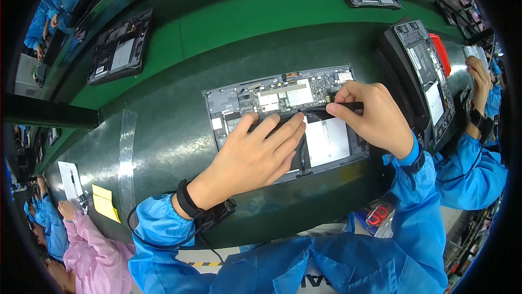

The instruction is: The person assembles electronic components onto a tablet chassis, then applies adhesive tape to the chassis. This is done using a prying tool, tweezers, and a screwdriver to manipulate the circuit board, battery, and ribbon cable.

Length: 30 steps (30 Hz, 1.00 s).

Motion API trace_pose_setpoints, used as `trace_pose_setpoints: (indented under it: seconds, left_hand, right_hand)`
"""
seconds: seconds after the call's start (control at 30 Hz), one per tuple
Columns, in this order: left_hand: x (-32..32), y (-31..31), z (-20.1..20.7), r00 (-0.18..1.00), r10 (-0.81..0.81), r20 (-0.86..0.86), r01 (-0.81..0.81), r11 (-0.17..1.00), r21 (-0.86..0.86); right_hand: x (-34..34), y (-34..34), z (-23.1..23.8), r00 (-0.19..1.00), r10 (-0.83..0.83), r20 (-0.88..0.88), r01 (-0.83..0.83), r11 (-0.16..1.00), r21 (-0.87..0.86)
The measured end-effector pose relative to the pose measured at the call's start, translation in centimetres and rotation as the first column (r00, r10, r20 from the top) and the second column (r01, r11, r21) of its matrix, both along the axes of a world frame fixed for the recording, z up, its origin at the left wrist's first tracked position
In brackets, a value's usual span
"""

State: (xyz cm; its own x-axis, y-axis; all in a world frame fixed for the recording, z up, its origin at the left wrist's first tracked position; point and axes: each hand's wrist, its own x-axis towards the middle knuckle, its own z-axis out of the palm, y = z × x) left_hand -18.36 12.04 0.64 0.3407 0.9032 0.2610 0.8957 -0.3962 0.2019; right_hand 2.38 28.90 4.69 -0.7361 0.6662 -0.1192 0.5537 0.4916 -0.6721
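**Pressing black strip across opened laptop**

I see my left hand (255,155) lying flat, fingers released, on the opened laptop (285,117) mid-bench. My right hand (370,114) pinches a black strip (331,110) above the board; I'd judge keeping it taut and level best. Right of the laptop sits another open unit (427,76), crowding my wrist. Left of it: yellow notes (104,201).

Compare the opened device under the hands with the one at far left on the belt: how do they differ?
The opened device under the hands lies nearly square to the person on the dark mat; the far-left device sits tilted on the green belt. The near one is touched by both the left hand and right hand, which pinches a black strip; the far-left one is untouched. The near one looks larger, being closer. Both are back-off, showing boards and pale panels.
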Motion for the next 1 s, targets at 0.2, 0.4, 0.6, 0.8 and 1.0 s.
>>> trace_pose_setpoints:
  seconds: [0.2, 0.4, 0.6, 0.8, 1.0]
  left_hand:
    - [0.1, 0.4, -0.2, 0.999, -0.007, 0.054, 0.006, 1.000, 0.010]
    - [0.1, 0.5, -0.4, 0.998, -0.002, 0.061, 0.001, 1.000, 0.023]
    - [0.0, 0.3, -0.7, 0.997, 0.002, 0.075, -0.005, 0.999, 0.033]
    - [0.1, 0.6, -0.7, 0.999, 0.001, 0.052, -0.003, 0.999, 0.037]
    - [0.1, 0.8, -0.6, 0.998, 0.002, 0.056, -0.004, 1.000, 0.024]
  right_hand:
    - [-0.7, 1.8, 0.0, 0.994, 0.104, 0.029, -0.103, 0.994, -0.041]
    - [-1.7, 2.9, 0.0, 0.982, 0.159, 0.105, -0.142, 0.978, -0.155]
    - [-2.1, 3.4, -0.3, 0.971, 0.195, 0.138, -0.166, 0.966, -0.199]
    - [-1.8, 3.6, -0.5, 0.981, 0.166, 0.098, -0.135, 0.954, -0.267]
    - [-1.7, 3.6, -1.1, 0.990, 0.139, 0.034, -0.127, 0.961, -0.248]
